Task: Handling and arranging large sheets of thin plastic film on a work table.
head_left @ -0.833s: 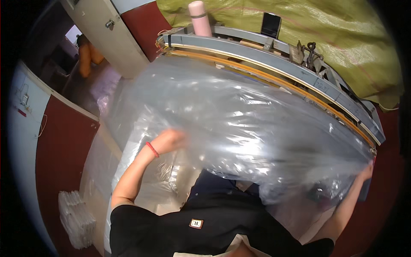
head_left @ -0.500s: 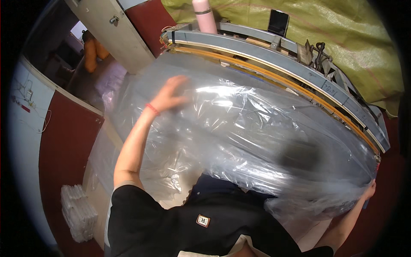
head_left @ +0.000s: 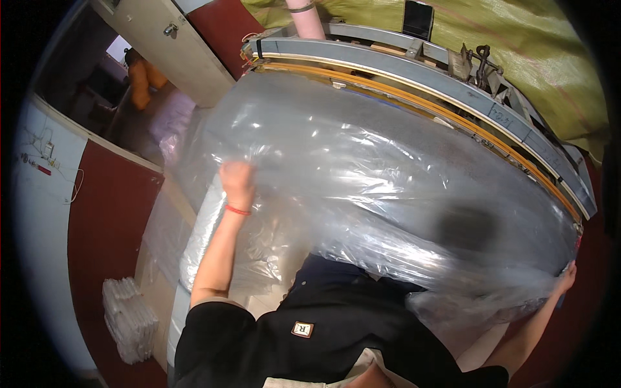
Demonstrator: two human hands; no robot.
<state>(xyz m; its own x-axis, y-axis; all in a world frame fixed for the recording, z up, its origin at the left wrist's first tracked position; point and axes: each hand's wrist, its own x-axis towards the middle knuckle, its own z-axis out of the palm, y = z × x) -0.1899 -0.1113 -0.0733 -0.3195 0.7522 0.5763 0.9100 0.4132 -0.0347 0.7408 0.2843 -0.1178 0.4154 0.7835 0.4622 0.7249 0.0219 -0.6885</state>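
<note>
A large sheet of clear plastic film (head_left: 388,174) lies in front of me, wrinkled and shiny, its far edge along the long metal bar. My left hand (head_left: 237,184), with a red band at the wrist, is closed in a fist on the film's left part; it is slightly blurred and its fingertips are hidden. At the far right, my right hand (head_left: 567,278) grips the film's right edge, where the plastic bunches up.
Behind the film runs a grey metal bar (head_left: 388,55) with an orange strip (head_left: 388,90). A pink bottle (head_left: 306,22), a phone (head_left: 418,19) and a metal clamp (head_left: 480,68) are beyond it. Stacked clear bags (head_left: 130,320) sit at lower left. A door (head_left: 171,48) stands ajar.
My left hand has come back toward me and closed from spread fingers. A white padded edge now shows beside its forearm. My right hand stays at the film's right edge.
</note>
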